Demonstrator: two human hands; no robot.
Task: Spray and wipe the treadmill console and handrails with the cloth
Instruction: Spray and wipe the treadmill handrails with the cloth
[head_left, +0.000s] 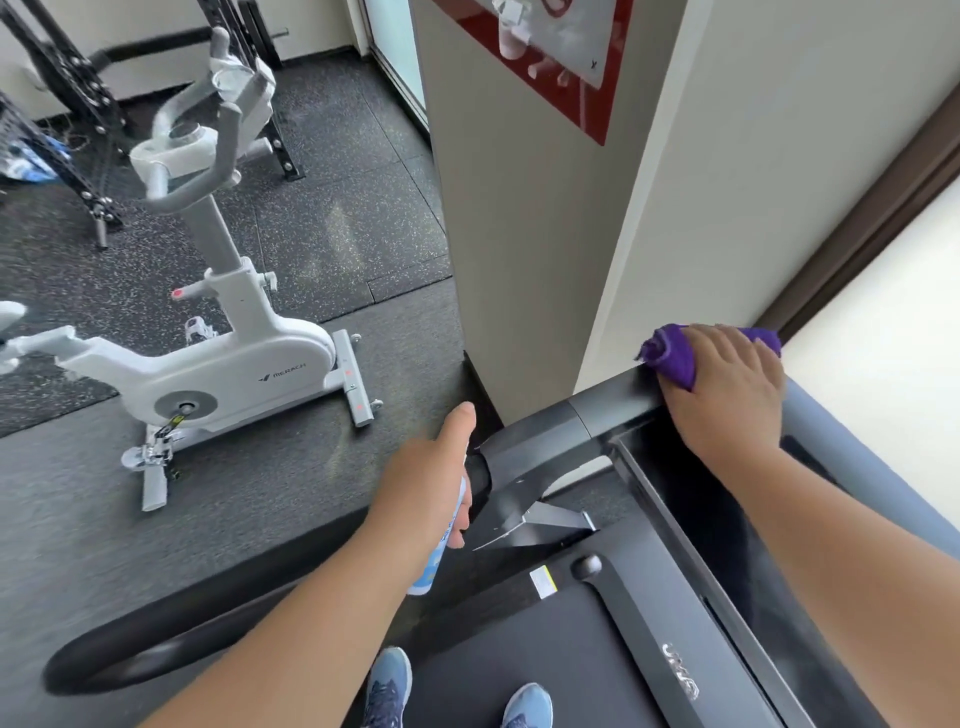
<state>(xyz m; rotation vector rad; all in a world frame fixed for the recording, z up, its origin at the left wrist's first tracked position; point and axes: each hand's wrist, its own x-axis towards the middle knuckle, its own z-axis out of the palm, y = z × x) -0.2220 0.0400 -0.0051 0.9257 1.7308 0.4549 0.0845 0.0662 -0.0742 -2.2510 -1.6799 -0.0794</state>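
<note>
Two hands busy: right hand pressing purple cloth flat on treadmill console top, left hand wrapped round spray bottle beside console. Might drop bottle if grip slackens.

White exercise bike standing on dark speckled rubber floor, black weight rack behind it at the far wall, beige pillar bearing a red-bordered sign, blue shoes at bottom edge.

Spray bottle mostly hidden behind left hand; console cut by right edge; wall sign blurred.
</note>
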